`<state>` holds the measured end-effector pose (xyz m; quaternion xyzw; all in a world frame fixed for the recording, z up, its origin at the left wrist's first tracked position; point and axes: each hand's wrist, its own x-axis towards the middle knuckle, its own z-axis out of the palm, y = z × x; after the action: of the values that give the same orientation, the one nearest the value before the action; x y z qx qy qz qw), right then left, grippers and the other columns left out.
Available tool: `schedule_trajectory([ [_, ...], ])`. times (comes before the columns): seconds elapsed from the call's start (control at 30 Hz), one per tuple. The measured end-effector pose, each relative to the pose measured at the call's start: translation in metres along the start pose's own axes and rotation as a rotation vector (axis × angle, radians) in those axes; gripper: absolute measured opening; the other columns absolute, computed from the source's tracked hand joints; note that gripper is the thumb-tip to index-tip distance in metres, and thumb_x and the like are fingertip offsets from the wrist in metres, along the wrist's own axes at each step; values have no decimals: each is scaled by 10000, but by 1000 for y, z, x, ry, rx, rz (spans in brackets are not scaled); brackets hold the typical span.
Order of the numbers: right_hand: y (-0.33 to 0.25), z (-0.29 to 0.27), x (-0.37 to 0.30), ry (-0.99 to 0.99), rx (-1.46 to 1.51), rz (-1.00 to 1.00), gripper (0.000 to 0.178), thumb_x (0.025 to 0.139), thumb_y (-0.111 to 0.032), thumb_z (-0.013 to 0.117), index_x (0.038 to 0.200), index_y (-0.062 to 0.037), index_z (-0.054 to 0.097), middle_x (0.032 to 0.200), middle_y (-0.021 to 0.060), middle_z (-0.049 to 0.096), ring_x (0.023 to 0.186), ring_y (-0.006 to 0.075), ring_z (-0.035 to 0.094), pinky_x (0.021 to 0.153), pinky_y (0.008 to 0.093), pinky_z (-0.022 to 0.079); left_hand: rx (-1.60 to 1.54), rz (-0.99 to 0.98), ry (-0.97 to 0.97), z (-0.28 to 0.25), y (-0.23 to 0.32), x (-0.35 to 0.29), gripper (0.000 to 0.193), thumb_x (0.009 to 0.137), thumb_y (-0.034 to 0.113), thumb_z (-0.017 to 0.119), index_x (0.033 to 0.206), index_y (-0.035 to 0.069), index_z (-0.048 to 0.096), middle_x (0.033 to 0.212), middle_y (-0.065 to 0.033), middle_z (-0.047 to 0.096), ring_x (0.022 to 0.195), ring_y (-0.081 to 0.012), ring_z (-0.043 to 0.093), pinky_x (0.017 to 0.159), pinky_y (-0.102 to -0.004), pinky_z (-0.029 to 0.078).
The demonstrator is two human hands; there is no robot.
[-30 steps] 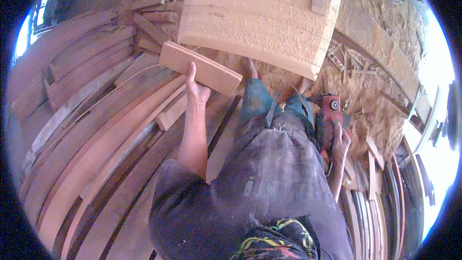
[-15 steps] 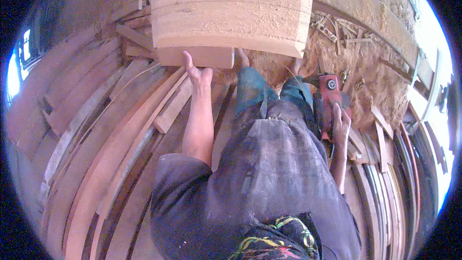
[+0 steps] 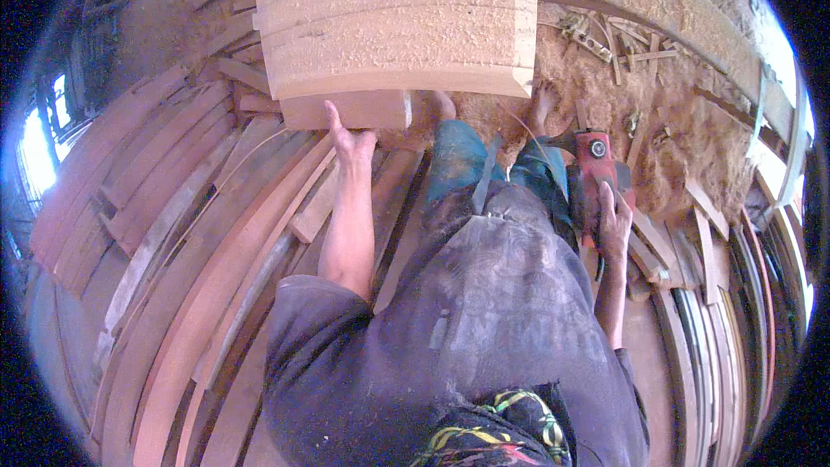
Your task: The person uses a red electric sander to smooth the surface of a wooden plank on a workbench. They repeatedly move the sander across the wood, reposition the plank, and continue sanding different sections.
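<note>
A wide pale wooden slab (image 3: 398, 30), dusted with shavings, fills the top middle. Below its near edge sits a thick wooden block (image 3: 380, 110). My left hand (image 3: 353, 145) is closed on this block from the near side, its thumb raised against the face and its other fingers mostly hidden. To the right of my legs, my right hand (image 3: 616, 218) grips a red electric hand planer (image 3: 594, 175) with a round dark knob on top. The planer hangs beside my thigh, apart from the slab.
Long boards (image 3: 186, 320) lie stacked along the left, with more planks and strips (image 3: 692, 355) at the lower right. Sawdust (image 3: 666, 156) covers the ground at right, with offcuts (image 3: 640, 43) scattered on it. A long beam (image 3: 640, 4) runs behind them.
The slab and block have shifted slightly left in the view, and more of my right foot shows. Both hands keep their holds, the planer staying low at my right side.
</note>
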<state>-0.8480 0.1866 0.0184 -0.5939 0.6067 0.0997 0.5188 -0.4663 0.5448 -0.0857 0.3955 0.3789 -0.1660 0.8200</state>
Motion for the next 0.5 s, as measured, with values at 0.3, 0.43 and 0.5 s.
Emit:
schedule_trajectory([
  [0.3,1,10,11,3,15,-187,538,1083,-459,621,1218,41,766,1026,132,795,905,221,692,820,389,548,-33,-114,-107,9,-32,-27,797,975,536,763,1574,109,455,1530,-126,546,1427,-341,496,1227,-576,403],
  [0.43,-50,30,-1,-68,-152,-49,572,1091,-502,588,1265,13,767,1132,120,784,1053,214,696,957,382,536,-2,-131,-191,1,-42,-23,837,957,601,750,1564,100,465,1517,-125,569,1438,-354,485,1237,-588,382],
  [0.5,-68,31,-14,-118,-206,-186,573,1095,-519,565,1255,-11,774,1144,129,780,1079,216,700,973,392,537,-111,-202,-260,5,-39,-37,785,973,502,789,1571,118,454,1498,-97,558,1395,-307,519,1150,-541,448],
])
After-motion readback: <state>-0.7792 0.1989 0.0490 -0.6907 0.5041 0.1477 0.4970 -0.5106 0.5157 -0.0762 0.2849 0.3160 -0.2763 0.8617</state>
